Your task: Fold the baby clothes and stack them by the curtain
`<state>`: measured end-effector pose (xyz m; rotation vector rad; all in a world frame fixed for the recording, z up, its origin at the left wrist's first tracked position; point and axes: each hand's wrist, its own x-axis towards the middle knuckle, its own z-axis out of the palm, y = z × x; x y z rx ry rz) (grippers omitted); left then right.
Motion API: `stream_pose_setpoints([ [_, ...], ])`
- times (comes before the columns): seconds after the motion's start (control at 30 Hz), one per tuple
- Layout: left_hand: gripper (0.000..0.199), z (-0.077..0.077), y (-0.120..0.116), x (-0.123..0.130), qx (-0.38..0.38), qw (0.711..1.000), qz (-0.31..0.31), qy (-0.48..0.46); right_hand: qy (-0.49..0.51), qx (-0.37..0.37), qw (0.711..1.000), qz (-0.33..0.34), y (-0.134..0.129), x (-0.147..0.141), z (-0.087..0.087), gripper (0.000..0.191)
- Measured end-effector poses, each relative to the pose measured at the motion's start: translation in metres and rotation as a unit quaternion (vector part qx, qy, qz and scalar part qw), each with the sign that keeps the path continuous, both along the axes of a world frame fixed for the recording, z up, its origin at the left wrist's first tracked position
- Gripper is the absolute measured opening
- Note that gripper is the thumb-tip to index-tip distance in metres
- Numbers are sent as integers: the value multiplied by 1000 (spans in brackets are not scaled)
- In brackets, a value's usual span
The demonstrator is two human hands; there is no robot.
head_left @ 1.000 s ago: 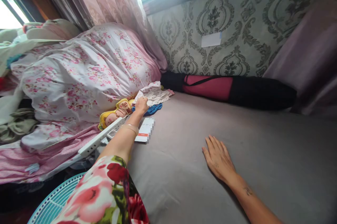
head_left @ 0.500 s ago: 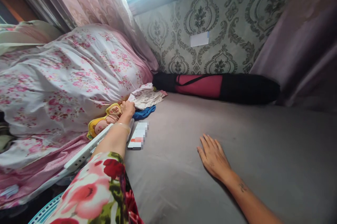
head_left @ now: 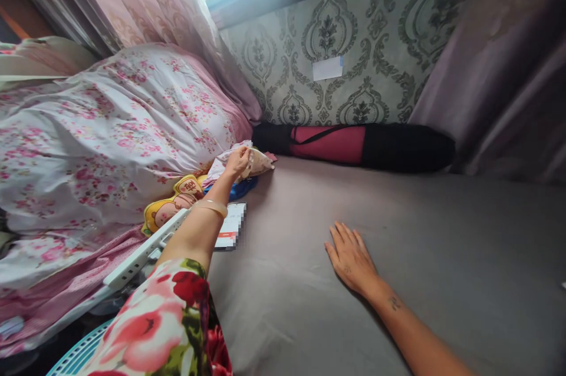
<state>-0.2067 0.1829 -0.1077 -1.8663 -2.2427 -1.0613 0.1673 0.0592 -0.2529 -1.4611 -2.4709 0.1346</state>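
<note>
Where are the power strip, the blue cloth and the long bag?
Power strip (head_left: 132,260): head view, the near end of its white casing.
Blue cloth (head_left: 241,189): head view, its exposed lower part.
Long bag (head_left: 329,145): head view, its pink middle panel.

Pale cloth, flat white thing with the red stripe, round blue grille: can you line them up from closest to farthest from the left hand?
1. Pale cloth, pinched by the left hand.
2. Flat white thing, right of the forearm.
3. Round blue grille, at the bottom left.

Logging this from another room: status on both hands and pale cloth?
Left hand gripping pale cloth. Right hand open, palm down on grey sheet. Blue cloth close by.
</note>
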Motion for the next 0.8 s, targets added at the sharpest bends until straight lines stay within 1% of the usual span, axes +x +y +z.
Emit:
stream_pose_setpoints([
  [0.03, 30, 2, 2, 10, 21, 999, -37, -31, 1, 0, 1000, 0, 0, 0, 1, 58],
  [0.1, 27, 7, 3, 31, 60, 987, -115, -100, 2, 0, 1000, -1, -1, 0, 2, 58],
  [0.17, 27, 12, 0, 53, 72, 970, -180, -145, 4, -1, 1000, -2, -2, 1, 2, 56],
  [0.3, 36, 23, -14, 97, 30, 942, -285, -175, 31, -4, 999, 9, -1, 5, 1, 53],
  [0.37, 39, 29, -23, 118, -1, 927, -332, -175, 77, -8, 997, 15, 2, 8, 2, 49],
  [0.43, 39, 36, -34, 137, -38, 910, -377, -170, 154, -16, 988, 14, 6, 12, 6, 46],
  [0.53, 37, 49, -52, 166, -87, 885, -432, -153, 293, -16, 956, -9, 13, 18, 19, 44],
  [0.6, 34, 58, -65, 183, -112, 866, -470, -128, 367, 14, 930, -28, 16, 23, 30, 46],
  [0.67, 32, 67, -78, 198, -121, 845, -511, -99, 415, 54, 907, -36, 17, 27, 43, 53],
  [0.73, 31, 75, -87, 209, -117, 826, -546, -80, 443, 80, 892, -41, 15, 32, 55, 59],
  [0.8, 31, 79, -92, 216, -111, 813, -566, -78, 453, 84, 887, -37, 13, 39, 67, 53],
])
